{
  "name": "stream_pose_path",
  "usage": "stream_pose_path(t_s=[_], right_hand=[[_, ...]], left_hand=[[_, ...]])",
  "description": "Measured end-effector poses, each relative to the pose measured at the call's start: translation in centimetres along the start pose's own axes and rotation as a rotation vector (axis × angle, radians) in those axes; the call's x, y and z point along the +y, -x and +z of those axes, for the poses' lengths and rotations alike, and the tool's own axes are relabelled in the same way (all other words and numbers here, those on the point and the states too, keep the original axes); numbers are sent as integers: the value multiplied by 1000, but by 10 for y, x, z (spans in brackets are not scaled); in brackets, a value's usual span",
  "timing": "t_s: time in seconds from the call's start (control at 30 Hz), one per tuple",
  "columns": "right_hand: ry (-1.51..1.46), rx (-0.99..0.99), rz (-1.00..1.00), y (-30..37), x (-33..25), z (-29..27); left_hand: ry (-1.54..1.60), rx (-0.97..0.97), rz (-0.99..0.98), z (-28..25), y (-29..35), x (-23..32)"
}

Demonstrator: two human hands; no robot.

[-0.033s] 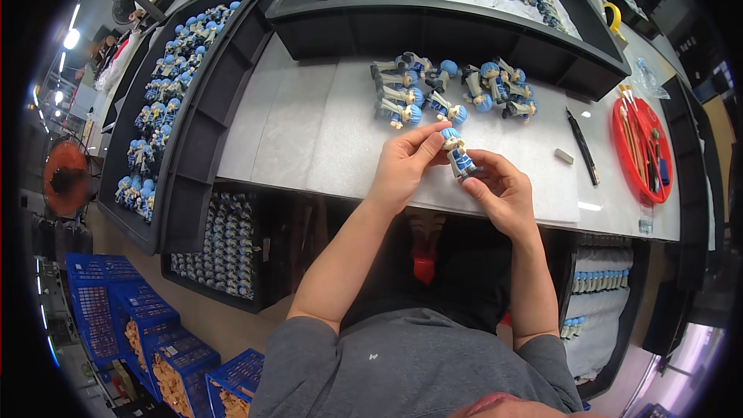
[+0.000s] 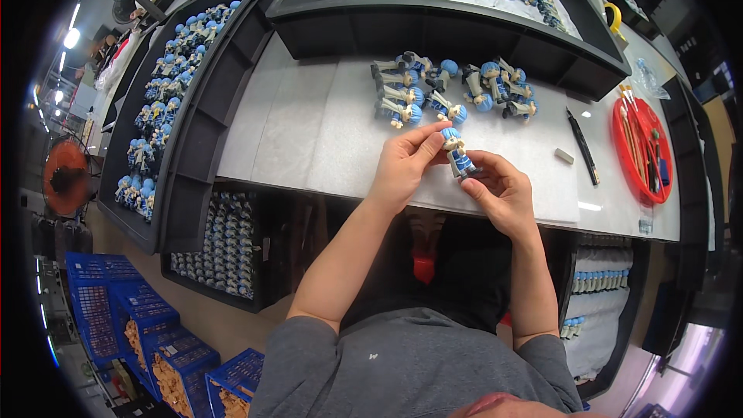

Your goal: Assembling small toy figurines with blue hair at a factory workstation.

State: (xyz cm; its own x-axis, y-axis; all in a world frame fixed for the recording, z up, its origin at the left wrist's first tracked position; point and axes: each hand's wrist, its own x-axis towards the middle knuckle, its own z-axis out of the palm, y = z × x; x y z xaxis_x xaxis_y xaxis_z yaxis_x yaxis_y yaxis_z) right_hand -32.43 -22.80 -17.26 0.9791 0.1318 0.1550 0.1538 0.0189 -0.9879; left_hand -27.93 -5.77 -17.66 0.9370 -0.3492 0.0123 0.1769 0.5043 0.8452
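Left grip (image 2: 404,161) and right grip (image 2: 505,192) pinch one figurine (image 2: 460,159), apparently by its ends.

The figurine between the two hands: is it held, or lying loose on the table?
Held. The left hand pinches the figurine near its blue head, the right hand near its feet.

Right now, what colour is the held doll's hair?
The doll's hair is light blue, best in head view.

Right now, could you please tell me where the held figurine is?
In the head view, the figurine is right of centre, with the left hand at its head and the right hand at its feet, near the close edge of the worktable.
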Motion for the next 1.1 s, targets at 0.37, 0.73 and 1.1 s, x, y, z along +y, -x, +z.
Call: stream_pose_path(t_s=[0.37,0.73,1.1], right_hand=[[116,-13,-42,-1,-1,0],[59,-57,21,1,3,-3],[92,135,21,1,-2,-1]], left_hand=[[-34,18,8,2,1,0],[-73,21,18,0,0,-2],[-173,-196,44,-2,-1,-1]])
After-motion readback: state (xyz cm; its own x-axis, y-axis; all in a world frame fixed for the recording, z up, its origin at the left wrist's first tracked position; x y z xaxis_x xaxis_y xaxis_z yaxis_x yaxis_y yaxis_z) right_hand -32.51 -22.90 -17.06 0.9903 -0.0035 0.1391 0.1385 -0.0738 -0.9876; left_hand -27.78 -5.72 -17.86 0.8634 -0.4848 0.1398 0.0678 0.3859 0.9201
